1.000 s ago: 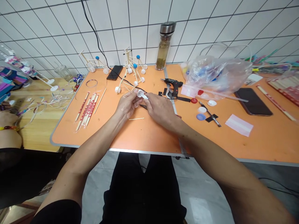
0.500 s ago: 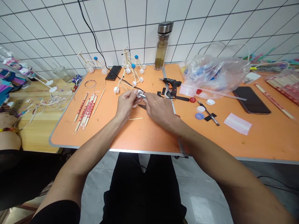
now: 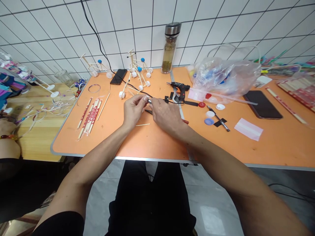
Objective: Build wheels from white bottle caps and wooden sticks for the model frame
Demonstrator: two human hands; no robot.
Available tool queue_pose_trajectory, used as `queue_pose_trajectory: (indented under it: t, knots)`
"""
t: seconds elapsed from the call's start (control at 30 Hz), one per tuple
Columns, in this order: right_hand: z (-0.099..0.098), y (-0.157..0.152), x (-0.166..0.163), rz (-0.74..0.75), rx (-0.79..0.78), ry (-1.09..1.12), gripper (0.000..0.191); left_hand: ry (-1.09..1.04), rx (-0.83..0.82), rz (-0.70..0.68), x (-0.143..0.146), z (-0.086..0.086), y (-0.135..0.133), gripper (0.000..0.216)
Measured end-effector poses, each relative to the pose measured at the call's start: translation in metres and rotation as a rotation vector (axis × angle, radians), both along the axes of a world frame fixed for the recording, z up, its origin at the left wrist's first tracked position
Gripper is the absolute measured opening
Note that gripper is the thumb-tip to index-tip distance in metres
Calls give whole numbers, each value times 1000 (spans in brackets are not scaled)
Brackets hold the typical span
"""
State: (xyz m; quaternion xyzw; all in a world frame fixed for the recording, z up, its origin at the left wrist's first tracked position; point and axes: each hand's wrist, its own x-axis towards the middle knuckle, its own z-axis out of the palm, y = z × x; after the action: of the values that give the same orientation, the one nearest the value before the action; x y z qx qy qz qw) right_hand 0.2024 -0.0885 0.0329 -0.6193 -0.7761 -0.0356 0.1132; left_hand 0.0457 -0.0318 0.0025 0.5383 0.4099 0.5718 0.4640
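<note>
My left hand (image 3: 134, 109) is closed, its thumb and fingers pinching a small white bottle cap that is now mostly hidden. My right hand (image 3: 164, 113) is closed around a slim silver metal tool (image 3: 149, 101), whose tip meets the cap between the hands. The tool's kind cannot be made out. Beneath the right hand, a dark pointed tip (image 3: 149, 111) pokes out on the left. A thin wooden stick (image 3: 142, 124) lies just in front of the hands. Behind them stand stick models (image 3: 134, 86) with white cap wheels and blue balls.
Packaged chopsticks (image 3: 91, 119) lie to the left. A black glue gun (image 3: 180, 90), loose caps (image 3: 209, 121), a craft knife (image 3: 219, 118) and a phone (image 3: 263, 104) lie to the right. A tea bottle (image 3: 169, 49) and a plastic bag (image 3: 223, 77) stand behind. Another person's arm (image 3: 8, 144) is at far left.
The white cap has turned or sunk into my left fingers and shows less. My fingers have drawn slightly closer around the silver tool. The view has shifted a little.
</note>
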Motion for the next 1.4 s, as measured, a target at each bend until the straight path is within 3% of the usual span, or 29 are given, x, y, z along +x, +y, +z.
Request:
queue_pose_trajectory:
  t: [0.1,0.17,0.2,0.3,0.37,0.4,0.43,0.5,0.57,0.63,0.7,0.77,0.87,0.97,1.03,1.07,1.1,1.17,1.23,1.3,1.37,1.4]
  knots:
    - [-1,3,1,18,-7,216,35,28,72,32,1,-1,-4,12]
    - [2,9,7,68,-96,565,27,49,102,49,1,0,-7,10]
    - [5,12,10,103,-211,788,26,54,114,56,1,1,-9,9]
    - [14,23,23,207,-760,1395,20,35,142,70,2,4,-11,10]
    - [17,28,27,242,-998,1575,15,14,152,79,3,5,-11,10]
    - [16,28,27,234,-1001,1584,16,9,152,81,3,5,-11,10]
    - [15,27,25,210,-918,1535,17,10,149,80,3,5,-10,10]
    - [9,22,19,150,-586,1251,22,27,127,74,4,4,-10,8]
    - [2,13,10,85,-222,796,24,51,93,74,5,2,-10,7]
    - [-2,4,2,34,-37,376,32,67,82,86,6,1,-11,7]
    - [-2,-1,-3,-3,-6,174,39,74,105,99,6,-1,-12,8]
    - [2,-1,-1,10,-31,258,33,85,128,109,6,-2,-14,8]
    - [11,8,11,98,-250,792,24,77,114,119,5,2,-17,7]
    - [19,20,25,218,-744,1355,22,13,108,121,5,12,-21,9]
    - [20,25,29,299,-961,1523,19,-26,122,129,6,19,-22,8]
    - [19,27,28,315,-980,1534,20,-36,126,133,6,21,-22,8]
    - [18,27,26,307,-930,1500,22,-39,125,134,6,22,-21,8]
    - [11,24,19,243,-659,1291,26,-42,112,127,6,21,-19,8]
    - [4,16,10,156,-284,916,29,-43,86,112,6,16,-17,8]
    - [-2,7,2,78,-31,500,34,-40,63,102,7,11,-15,8]
    - [-2,2,-2,20,35,262,43,-35,57,105,7,8,-14,5]
    - [-1,2,-2,13,16,271,43,-37,66,110,7,8,-14,3]
